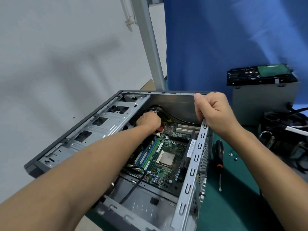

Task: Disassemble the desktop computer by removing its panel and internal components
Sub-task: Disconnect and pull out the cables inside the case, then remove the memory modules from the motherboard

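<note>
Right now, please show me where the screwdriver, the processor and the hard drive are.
screwdriver (219, 154): head view, on its black handle.
processor (166, 158): head view, middle of its metal lid.
hard drive (261, 76): head view, middle of its upturned underside.

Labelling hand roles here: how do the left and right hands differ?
Left hand is down inside the case, among cables beside the motherboard; right hand is up on the case's rim. Left hand's fingers are hidden, so its grasp is unclear; right hand's fingers plainly curl round the rim's corner. Both are bare and at the case's far end.
</note>
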